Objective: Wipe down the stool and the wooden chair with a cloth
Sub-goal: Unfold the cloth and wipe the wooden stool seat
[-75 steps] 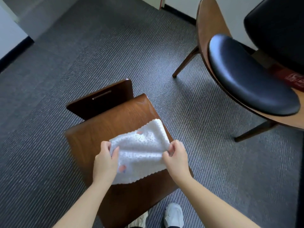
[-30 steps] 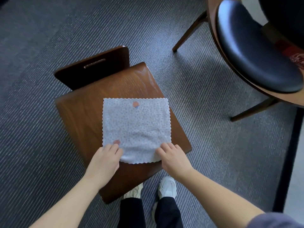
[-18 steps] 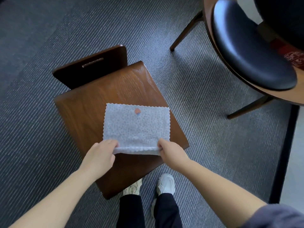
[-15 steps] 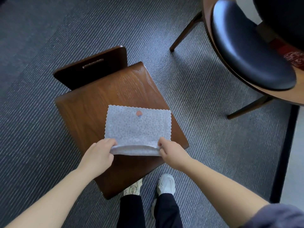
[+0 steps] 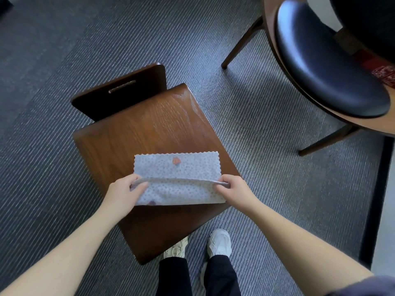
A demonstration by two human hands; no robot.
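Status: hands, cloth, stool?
Left hand, right hand each pinch a cloth corner, edge lifted. Cloth lies on stool. Wooden chair apart, nothing in the way.

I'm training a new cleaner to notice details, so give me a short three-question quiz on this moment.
1. True or false: the left hand and the right hand both pinch the white dotted cloth with scalloped edges.
2. The cloth rests on: A a glass table; B the dark brown wooden stool; C a windowsill.
3. Fill in: the wooden chair at the upper right has a ___ padded seat.
Key: 1 true; 2 B; 3 black.
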